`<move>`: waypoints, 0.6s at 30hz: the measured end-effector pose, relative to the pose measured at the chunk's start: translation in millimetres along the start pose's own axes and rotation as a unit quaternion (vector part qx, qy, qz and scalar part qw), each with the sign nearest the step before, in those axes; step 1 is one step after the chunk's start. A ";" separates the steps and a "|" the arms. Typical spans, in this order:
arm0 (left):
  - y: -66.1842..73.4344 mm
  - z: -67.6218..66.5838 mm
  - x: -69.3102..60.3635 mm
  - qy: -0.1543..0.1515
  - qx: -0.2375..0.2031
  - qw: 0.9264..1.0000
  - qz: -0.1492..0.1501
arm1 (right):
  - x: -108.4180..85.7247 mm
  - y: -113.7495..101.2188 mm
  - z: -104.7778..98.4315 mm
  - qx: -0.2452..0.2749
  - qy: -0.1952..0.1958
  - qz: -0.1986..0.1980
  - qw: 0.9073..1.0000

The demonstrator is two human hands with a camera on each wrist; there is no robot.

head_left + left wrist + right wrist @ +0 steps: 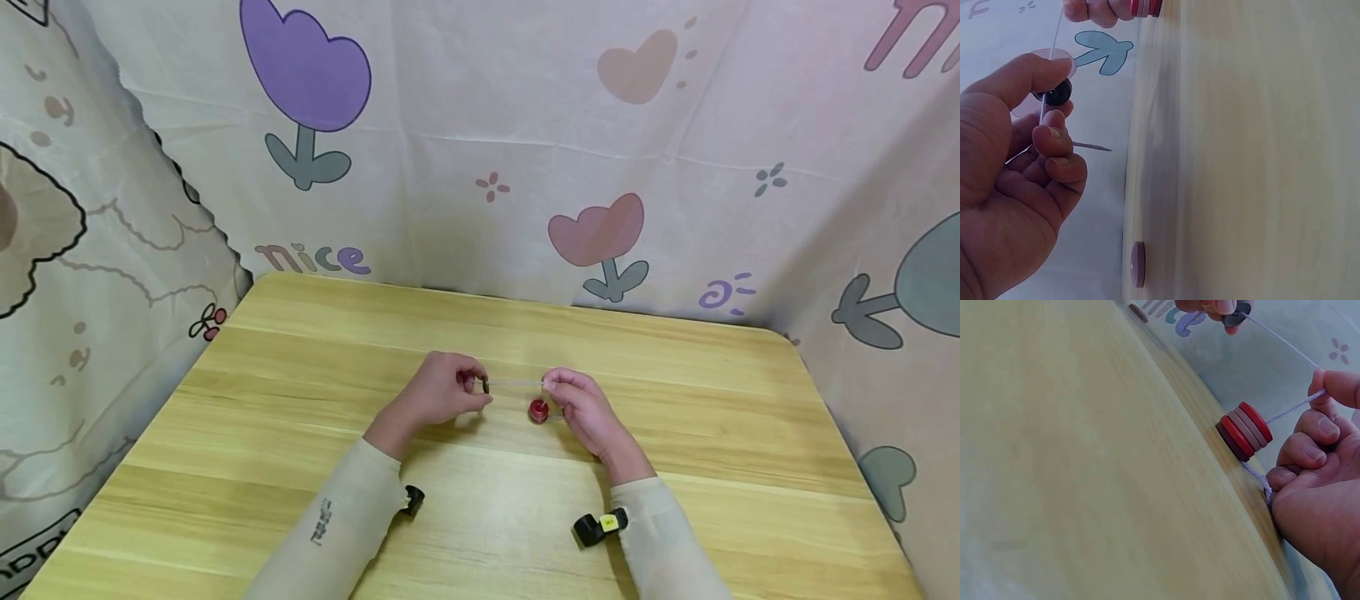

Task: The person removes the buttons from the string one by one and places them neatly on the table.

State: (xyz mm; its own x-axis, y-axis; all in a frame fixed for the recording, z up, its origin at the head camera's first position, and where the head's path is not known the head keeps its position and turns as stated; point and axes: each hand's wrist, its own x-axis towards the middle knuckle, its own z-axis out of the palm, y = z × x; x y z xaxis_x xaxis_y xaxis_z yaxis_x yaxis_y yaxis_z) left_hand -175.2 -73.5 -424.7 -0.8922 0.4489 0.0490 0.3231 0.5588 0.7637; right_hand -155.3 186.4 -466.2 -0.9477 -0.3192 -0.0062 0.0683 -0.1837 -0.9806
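My left hand [447, 387] pinches a black button [1057, 92] between thumb and finger. A white string [1282, 342] passes at the button and runs taut across to my right hand [587, 410], which pinches it between thumb and index finger. Below the right fingertips a stack of red and pink buttons [1245, 431] hangs on the same string, seen as a red round [538, 411] in the head view. The string's lower end [1260, 477] comes out under the stack and reaches the right palm. Behind the left fingers a thin greyish tip [1092, 147] sticks out.
A wooden table [450, 533] lies beneath both hands, with a printed cloth [465, 100] hanging behind it. One mauve disc [1138, 264] shows near the table's far edge in the left wrist view. Black wrist cameras [592, 530] sit at both sleeves.
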 end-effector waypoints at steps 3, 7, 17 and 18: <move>-2.7 -1.9 -0.9 0.003 -0.002 1.000 -0.003 | 0.0 0.7 -0.6 -0.001 0.001 0.000 1.000; -6.7 -4.9 -2.2 0.008 -0.004 1.000 -0.002 | -0.2 1.1 -1.5 0.001 0.001 0.001 1.000; -12.6 -14.7 -7.7 0.016 -0.014 1.000 -0.015 | -0.4 0.3 -1.1 0.007 0.001 0.002 1.000; -13.0 -15.7 -8.3 0.017 -0.013 1.000 -0.018 | -0.4 0.2 -1.0 0.006 0.001 0.002 1.000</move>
State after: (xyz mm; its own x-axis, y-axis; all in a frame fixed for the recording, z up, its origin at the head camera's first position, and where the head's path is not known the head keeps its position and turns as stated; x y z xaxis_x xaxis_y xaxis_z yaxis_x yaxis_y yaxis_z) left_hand -176.9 -95.4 -424.9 -0.9136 0.4042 0.0429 0.2825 0.5555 0.7820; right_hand -155.2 187.4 -466.6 -0.9481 -0.3177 -0.0110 0.0763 -0.1938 -0.9781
